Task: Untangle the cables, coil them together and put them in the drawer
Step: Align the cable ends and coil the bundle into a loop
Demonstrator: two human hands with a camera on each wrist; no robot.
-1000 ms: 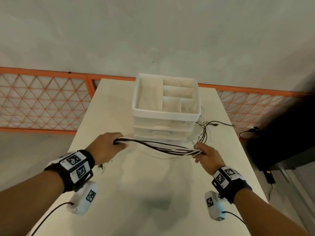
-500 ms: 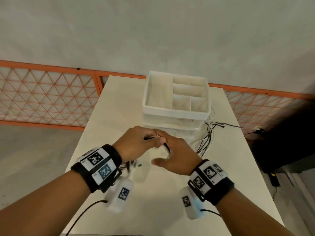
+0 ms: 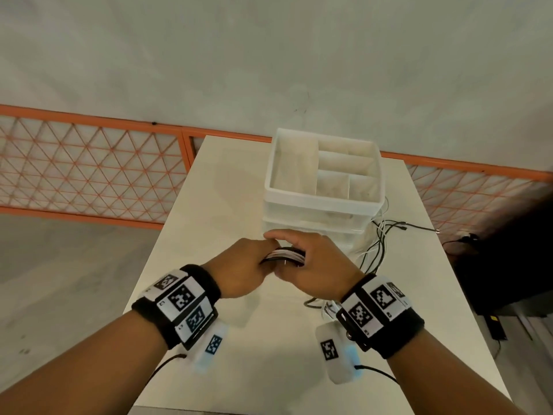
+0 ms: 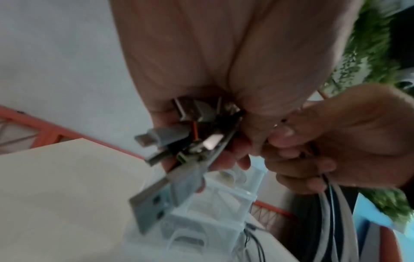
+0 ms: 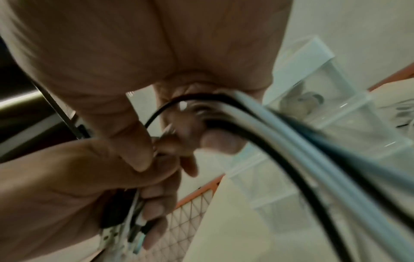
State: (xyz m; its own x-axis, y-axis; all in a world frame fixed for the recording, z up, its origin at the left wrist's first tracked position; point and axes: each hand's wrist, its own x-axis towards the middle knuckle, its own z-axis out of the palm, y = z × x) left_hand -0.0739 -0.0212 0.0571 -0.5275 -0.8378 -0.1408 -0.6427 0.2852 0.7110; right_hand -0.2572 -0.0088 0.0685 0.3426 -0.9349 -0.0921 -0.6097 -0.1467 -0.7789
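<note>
No readable text, brand or number anywhere. Only black-and-white square code markers: on the wristbands [image 3: 182, 304] behind the left hand's grip, on the band [image 3: 377, 307] behind the right hand, and on the white camera pods [image 3: 330, 350] hanging below both wrists.

A pale table [image 3: 227, 181] stands before an orange lattice railing [image 3: 89, 172] and a grey wall [image 3: 269, 55]

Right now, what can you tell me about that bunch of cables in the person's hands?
The cables are a mix of thin white and black cords, gathered side by side. The left hand grips the end with metal USB-type plugs; the right hand holds a bend beside it. Loose lengths trail onto the table beside the white drawer unit.
</note>
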